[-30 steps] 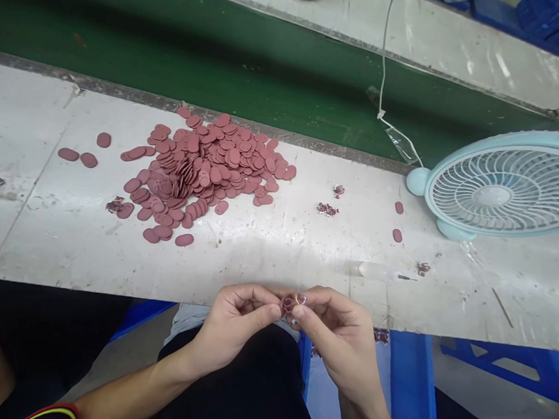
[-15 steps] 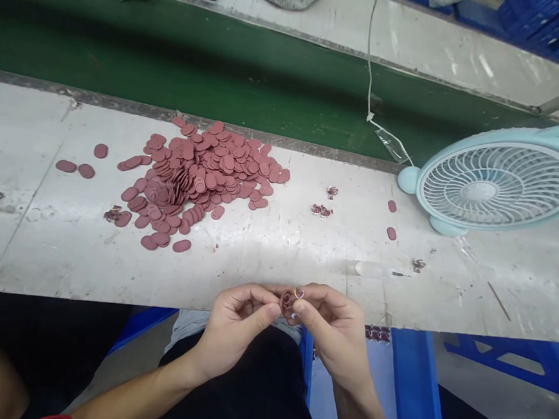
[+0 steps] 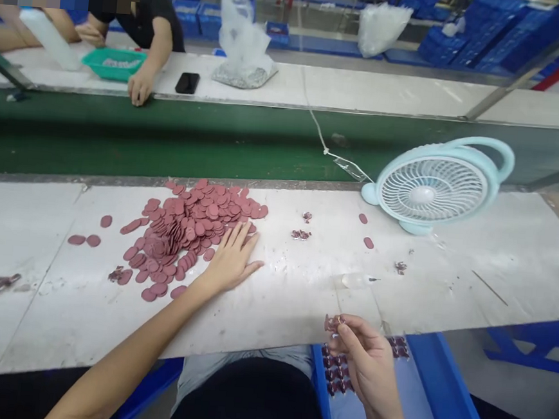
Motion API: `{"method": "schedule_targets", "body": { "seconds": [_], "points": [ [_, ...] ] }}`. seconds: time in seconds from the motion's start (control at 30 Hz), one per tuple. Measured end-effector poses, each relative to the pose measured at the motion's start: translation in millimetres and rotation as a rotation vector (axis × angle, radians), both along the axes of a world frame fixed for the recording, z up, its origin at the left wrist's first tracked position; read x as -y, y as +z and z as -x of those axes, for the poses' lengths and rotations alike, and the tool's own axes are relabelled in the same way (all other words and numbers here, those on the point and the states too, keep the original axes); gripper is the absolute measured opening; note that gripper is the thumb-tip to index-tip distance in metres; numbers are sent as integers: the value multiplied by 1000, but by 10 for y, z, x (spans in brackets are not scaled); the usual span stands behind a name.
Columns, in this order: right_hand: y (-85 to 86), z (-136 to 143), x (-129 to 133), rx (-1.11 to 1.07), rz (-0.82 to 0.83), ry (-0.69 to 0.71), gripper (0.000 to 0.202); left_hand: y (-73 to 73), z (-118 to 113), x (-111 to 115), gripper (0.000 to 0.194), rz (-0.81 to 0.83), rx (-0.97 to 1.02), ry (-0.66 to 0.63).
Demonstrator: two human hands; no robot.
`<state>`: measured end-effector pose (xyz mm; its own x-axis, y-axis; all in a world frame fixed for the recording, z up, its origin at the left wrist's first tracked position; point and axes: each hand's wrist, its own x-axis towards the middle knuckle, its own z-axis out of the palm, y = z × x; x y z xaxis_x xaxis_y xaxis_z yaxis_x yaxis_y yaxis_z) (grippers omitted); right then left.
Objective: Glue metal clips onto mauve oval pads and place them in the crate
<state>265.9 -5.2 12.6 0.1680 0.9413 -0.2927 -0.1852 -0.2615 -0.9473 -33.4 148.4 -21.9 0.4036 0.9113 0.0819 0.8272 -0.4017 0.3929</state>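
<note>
My left hand [image 3: 231,257] reaches out with fingers spread, its fingertips at the right edge of a heap of reddish-brown oval discs [image 3: 192,212]. My right hand [image 3: 362,351] pinches a small brown piece with a shiny ring-like edge [image 3: 333,323] between thumb and fingers, just past the table's front edge. Its exact kind is too small to make out. Below that hand, a blue tray [image 3: 437,357] holds rows of small dark brown pieces [image 3: 337,372]. A clear bottle with a thin needle tip [image 3: 357,280] lies on the table above my right hand.
A light blue fan [image 3: 420,195] stands at the right of the white table [image 3: 272,299]. Small shiny brown pieces [image 3: 301,235] and two loose discs [image 3: 368,243] lie between heap and fan. Across the green strip [image 3: 289,146], a person [image 3: 160,39] sits by a green basket [image 3: 111,73].
My hands have parted: the left has let go and moved out to the disc heap, while the right keeps the small piece and has moved right. The view has tilted up.
</note>
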Motion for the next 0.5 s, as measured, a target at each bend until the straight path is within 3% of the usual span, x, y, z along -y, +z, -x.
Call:
{"method": "schedule_targets", "body": {
  "seconds": [0.17,0.3,0.4,0.5],
  "points": [
    [-250,-660,477,8,51,-244,12,-40,-106,443,71,-2,-106,-168],
    [-512,-1104,838,216,119,-433,30,-84,-140,757,68,-17,-99,-271],
    [-760,-1351,1097,351,209,-479,33,-140,-94,784,52,-52,-8,-262],
    [-998,-1483,1349,464,297,-433,20,-168,-53,714,46,-79,39,-218]
  ]
}}
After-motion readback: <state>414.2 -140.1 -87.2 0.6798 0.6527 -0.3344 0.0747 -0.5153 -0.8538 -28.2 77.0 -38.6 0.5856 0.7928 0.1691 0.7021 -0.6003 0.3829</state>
